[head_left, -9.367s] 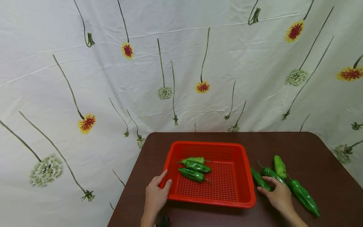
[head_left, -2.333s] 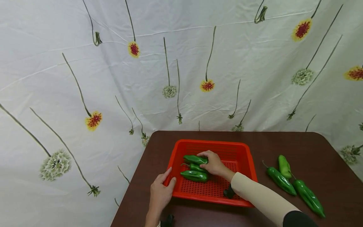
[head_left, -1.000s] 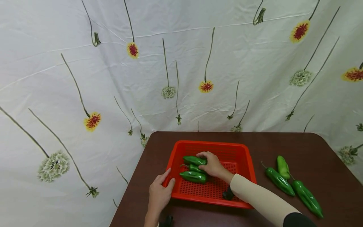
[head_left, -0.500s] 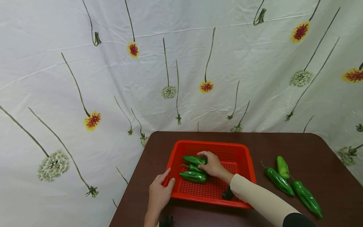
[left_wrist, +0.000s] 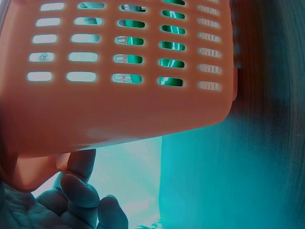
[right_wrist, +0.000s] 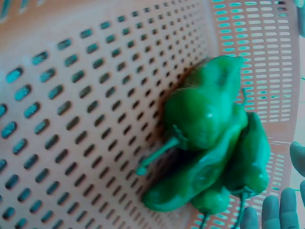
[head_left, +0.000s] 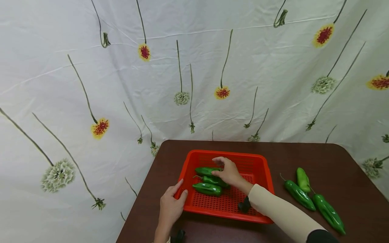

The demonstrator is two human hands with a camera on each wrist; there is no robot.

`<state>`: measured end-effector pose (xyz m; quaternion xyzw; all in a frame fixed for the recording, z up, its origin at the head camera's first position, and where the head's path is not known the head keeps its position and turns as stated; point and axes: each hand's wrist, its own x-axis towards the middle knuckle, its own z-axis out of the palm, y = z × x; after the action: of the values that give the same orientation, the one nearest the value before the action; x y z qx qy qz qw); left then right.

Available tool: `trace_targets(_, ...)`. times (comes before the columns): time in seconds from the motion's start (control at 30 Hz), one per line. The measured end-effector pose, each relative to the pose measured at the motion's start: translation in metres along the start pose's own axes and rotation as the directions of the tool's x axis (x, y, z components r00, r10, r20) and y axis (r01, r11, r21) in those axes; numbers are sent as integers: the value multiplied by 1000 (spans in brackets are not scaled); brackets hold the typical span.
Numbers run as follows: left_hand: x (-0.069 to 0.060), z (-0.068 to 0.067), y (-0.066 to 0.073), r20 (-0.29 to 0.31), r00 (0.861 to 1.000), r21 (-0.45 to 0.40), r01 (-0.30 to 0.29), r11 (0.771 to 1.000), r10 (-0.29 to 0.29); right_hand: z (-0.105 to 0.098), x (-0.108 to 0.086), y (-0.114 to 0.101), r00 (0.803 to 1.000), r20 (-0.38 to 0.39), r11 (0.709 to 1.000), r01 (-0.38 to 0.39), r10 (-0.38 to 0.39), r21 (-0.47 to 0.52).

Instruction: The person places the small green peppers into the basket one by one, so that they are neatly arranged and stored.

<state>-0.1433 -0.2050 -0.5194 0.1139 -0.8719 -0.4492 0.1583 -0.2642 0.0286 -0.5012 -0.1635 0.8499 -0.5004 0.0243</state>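
Observation:
My left hand point(head_left: 171, 206) grips the left rim of a red plastic basket point(head_left: 228, 153), its fingertips curled under the edge in the left wrist view. Over the peppers inside hovers my right hand point(head_left: 229, 172), fingers loosely bent and thumb apart, with nothing held. Below it lie glossy green peppers: a far pepper point(head_left: 206, 171), a middle pepper point(head_left: 214, 181) and a near pepper point(head_left: 207, 189). The right wrist view shows several peppers heaped together, a large pepper point(right_wrist: 198, 117) uppermost, with the right fingers point(right_wrist: 270, 212) clear of them.
Right of the basket, three more green peppers lie on the dark brown table point(head_left: 288, 153): a light green pepper point(head_left: 302, 180), a dark pepper point(head_left: 299, 195) and a long pepper point(head_left: 329, 213). A flower-printed white cloth point(head_left: 200, 77) hangs behind the table.
The right hand has gone from the table peppers into the basket, and one pepper has left the table. It now lifts off the peppers, its fingers loosened. The left hand stays on the rim.

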Motion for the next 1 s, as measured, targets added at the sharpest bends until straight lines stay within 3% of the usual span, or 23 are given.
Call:
trace_targets(0.43,-1,0,2,1,1000,11,-10,1000,10,-18,-6,-17,999,-20,994,-38,40,101)
trace_targets(0.7,-2,1,3,4,1000,5,-12,1000,12,-48,-10,-33,997,-61,988,-28,37,152)
trace_targets(1.0,-1,0,2,6,1000,3,-10,1000,10,-83,-15,-40,986,-162,981,-10,43,196)
